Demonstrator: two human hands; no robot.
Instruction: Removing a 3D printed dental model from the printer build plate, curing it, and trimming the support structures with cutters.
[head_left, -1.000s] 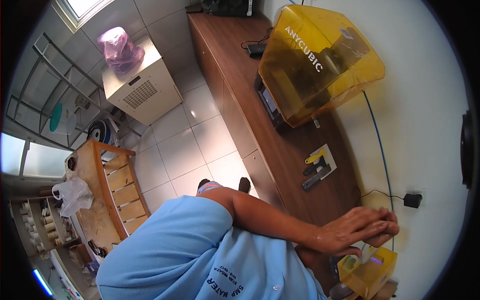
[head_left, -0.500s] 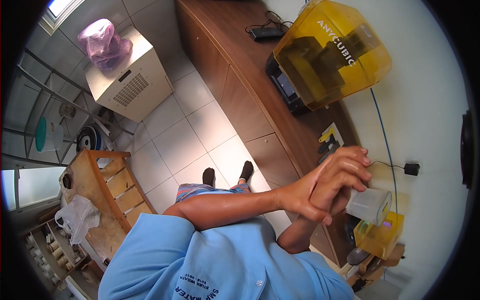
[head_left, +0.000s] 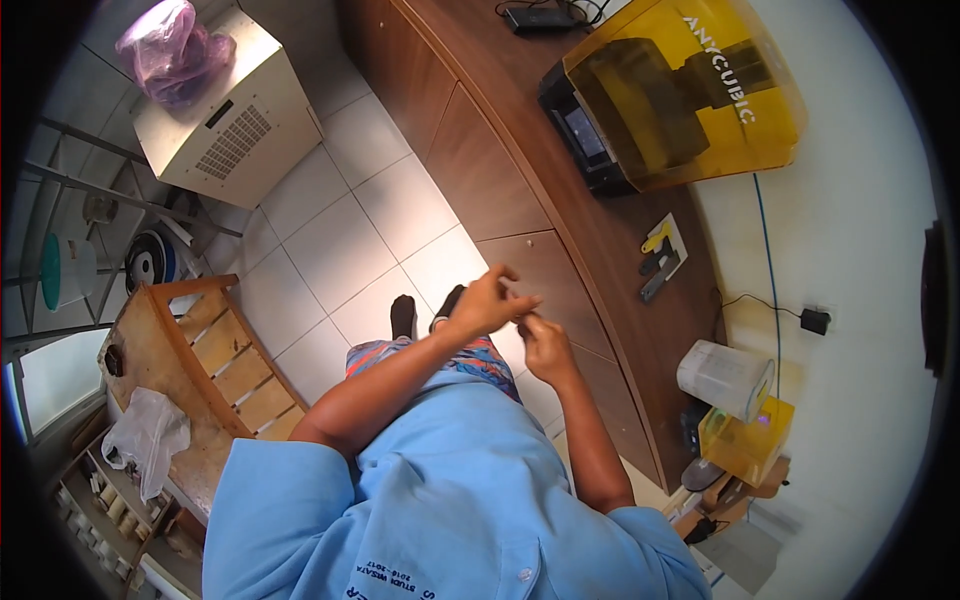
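Note:
In front of my body, above the floor and the cabinet's base, my two bare hands meet. My left hand [head_left: 490, 305] has its fingers apart and partly bent, and no object shows in it. My right hand [head_left: 548, 350] is closed, with its fingers round the fingertips of the left hand. Exactly which finger it grips is hidden where the hands touch. The nearest thing to both is the brown wooden cabinet [head_left: 560, 290], its doors just beyond the right hand.
On the cabinet top stand a yellow-covered printer [head_left: 690, 110], scrapers [head_left: 657, 262] on a white sheet, a clear plastic tub [head_left: 725, 378] and a smaller yellow-covered device [head_left: 745, 440]. At left are a wooden bench [head_left: 225, 360] and a beige metal box [head_left: 235, 120] bearing a pink plastic bag [head_left: 172, 55].
My hands have come down and left, from beside the cabinet top to in front of me. The left hand has let go of the right wrist; the right hand now grips the left fingers.

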